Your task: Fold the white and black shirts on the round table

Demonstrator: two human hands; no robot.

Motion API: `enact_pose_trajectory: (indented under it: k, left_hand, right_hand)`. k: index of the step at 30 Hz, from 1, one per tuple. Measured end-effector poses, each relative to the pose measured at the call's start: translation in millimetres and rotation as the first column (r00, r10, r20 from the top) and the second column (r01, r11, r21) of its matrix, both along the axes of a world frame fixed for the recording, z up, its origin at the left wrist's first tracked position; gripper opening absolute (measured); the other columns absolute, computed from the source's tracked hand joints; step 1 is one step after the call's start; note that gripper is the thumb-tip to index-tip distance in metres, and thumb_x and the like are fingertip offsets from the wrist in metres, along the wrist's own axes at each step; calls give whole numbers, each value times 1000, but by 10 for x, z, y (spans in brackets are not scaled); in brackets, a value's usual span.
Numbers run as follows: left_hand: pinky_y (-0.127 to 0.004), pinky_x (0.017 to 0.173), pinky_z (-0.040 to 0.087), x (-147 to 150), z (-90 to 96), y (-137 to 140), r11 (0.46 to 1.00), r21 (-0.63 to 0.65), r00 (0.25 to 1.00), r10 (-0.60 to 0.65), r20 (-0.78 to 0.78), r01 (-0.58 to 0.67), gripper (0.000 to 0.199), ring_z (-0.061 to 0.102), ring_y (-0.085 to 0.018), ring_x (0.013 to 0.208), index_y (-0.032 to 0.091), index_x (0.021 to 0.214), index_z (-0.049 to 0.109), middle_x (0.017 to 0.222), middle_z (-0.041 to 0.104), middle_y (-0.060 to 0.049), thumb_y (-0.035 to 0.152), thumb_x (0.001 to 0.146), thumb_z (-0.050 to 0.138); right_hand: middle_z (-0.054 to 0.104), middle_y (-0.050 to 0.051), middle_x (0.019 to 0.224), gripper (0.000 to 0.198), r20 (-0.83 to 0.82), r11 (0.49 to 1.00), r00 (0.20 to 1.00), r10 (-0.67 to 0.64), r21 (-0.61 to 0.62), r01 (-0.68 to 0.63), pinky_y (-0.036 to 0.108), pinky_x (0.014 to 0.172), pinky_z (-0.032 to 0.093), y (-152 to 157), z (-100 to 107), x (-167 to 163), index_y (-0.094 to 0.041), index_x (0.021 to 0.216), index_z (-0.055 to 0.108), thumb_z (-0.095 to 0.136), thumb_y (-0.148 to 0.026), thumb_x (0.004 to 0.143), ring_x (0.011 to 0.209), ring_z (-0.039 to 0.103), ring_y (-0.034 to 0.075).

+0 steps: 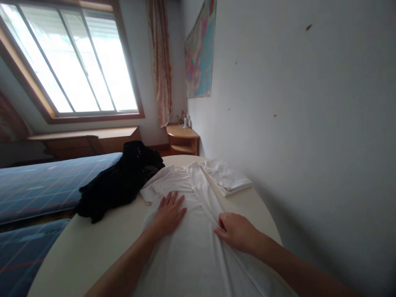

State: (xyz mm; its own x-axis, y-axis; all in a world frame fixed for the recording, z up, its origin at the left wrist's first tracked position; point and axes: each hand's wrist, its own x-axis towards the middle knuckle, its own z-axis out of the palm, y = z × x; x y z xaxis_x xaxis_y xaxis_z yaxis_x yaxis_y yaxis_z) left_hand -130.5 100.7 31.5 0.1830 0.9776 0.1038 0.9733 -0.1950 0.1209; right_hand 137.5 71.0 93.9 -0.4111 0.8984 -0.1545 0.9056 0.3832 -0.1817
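A white short-sleeved garment (192,260) lies spread over the round table (102,247), its gathered neck end away from me and its lower part running toward me. My left hand (168,214) rests flat on its left side, fingers spread. On the right, my right hand (236,231) has its fingers curled, pinching the garment's right edge, where long creases run lengthwise. Just beyond, a folded white garment (227,177) sits near the table's far right edge.
Black clothing (123,181) is heaped on the table's left side. Blue plaid mattresses (55,185) lie to the left. A white wall (309,123) stands close on the right. In the far corner is a small wooden corner shelf (182,132) with small items on top.
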Motion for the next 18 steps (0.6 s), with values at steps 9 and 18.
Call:
enact_pose_trajectory:
  k: [9, 18]
  left_hand:
    - [-54, 120, 18, -45, 6, -15, 1000, -15, 1000, -9, 2, 9, 54, 19, -31, 150, 24, 150, 40, 162, 29, -10, 43, 100, 41]
    - [-54, 119, 19, -33, 18, -36, 1000, 0, 1000, -7, -5, 7, 53, 20, -33, 149, 22, 150, 41, 161, 29, -11, 42, 100, 41]
  right_hand:
    - [72, 10, 93, 25, -134, 994, 990, -48, -103, 34, 28, 66, 37, -195, 259, -50, -18, 107, 62, 49, -35, 96, 82, 67, 22]
    - [69, 9, 97, 93, -229, 903, 963, 141, -370, -220, 30, 79, 43, -390, 156, -24, -18, 153, 33, 76, -42, 74, 95, 64, 26]
